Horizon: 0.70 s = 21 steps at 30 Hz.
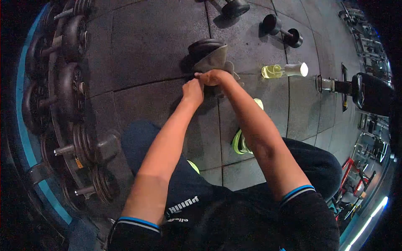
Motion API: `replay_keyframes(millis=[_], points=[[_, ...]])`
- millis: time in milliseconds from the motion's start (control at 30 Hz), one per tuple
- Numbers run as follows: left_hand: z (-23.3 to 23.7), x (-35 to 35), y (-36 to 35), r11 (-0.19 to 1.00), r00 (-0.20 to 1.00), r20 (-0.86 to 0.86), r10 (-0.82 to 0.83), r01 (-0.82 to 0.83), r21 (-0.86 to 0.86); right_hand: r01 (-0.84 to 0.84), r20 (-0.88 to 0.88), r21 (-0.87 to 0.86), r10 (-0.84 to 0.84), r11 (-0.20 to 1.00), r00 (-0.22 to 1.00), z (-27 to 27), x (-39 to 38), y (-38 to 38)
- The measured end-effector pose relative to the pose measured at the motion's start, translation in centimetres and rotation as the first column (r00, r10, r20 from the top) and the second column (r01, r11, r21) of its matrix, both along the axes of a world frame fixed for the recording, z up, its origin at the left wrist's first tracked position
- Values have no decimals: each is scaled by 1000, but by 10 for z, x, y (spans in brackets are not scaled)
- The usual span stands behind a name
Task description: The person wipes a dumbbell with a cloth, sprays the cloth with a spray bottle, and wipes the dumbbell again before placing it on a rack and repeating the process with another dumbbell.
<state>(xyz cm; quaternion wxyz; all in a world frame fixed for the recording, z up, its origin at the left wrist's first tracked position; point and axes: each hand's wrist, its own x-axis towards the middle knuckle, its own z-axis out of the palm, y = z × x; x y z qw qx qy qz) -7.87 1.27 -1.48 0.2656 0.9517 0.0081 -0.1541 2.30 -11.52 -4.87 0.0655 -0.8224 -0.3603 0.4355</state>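
A dark dumbbell [204,45] lies on the floor in front of me, one end showing beyond my hands. A grey-brown cloth [212,60] drapes against that end and hangs down past my right hand. My right hand [212,77] is closed on the cloth, its fingers bent inward. Close beside it, my left hand [193,92] is curled into a fist against the right fingertips. What the left fingers hold is hidden. The dumbbell's handle and near end are mostly covered by the hands and cloth.
A spray bottle [284,70] with yellowish liquid lies to the right. Further off are a second dumbbell [282,31] and another one [234,8]. A rack of weights [71,92] runs along the left. A padded bench [372,94] stands at right.
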Motion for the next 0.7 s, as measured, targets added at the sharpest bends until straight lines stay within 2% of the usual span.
replay_keyframes(millis=[33, 100, 167, 267, 300, 400, 433, 467, 500, 533, 600, 667, 700], points=[[3, 0, -4, 997, 998, -24, -58, 59, 49, -118, 9, 45, 117, 992, 993, -31, 10, -12], [13, 2, -12, 978, 988, -46, -148, 153, 140, 0, 103, 5, -1, 1000, 995, -26, 10, -23], [14, 7, -20, 982, 988, -63, -140, 146, 116, 156, 231, 68, -167, 985, 958, -21, 15, -24], [10, 8, -31, 983, 992, -58, -112, 119, 139, 395, 381, 340, -509, 854, 772, -68, 28, -23], [8, 11, -32, 982, 994, -47, -97, 104, 158, 449, 471, 441, -626, 777, 621, -67, 22, -9], [1, 8, -28, 991, 996, -16, -90, 91, 101, 650, 361, 431, -780, 626, 512, -57, 21, 2], [0, 2, -28, 991, 997, -25, -80, 82, 109, 596, 376, 407, -722, 692, 581, -49, 22, -2], [1, -1, -26, 990, 997, -29, -73, 76, 119, 398, 458, 411, -563, 820, 688, -38, 21, -9], [4, 3, -24, 989, 998, -18, -68, 70, 131, 196, 472, 363, -360, 911, 805, -53, 28, -24], [7, 6, -23, 982, 996, -45, -76, 83, 171, 17, 494, 266, -152, 964, 856, -58, 31, -33], [12, 5, -23, 965, 991, -110, -82, 106, 241, -310, 485, 71, 239, 948, 842, -54, 26, -47], [16, 6, -23, 966, 985, -148, -88, 120, 228, -473, 461, -105, 464, 875, 756, -39, 19, -48], [16, 8, -20, 964, 982, -165, -95, 132, 229, -494, 469, -156, 504, 855, 725, -40, 19, -44]])
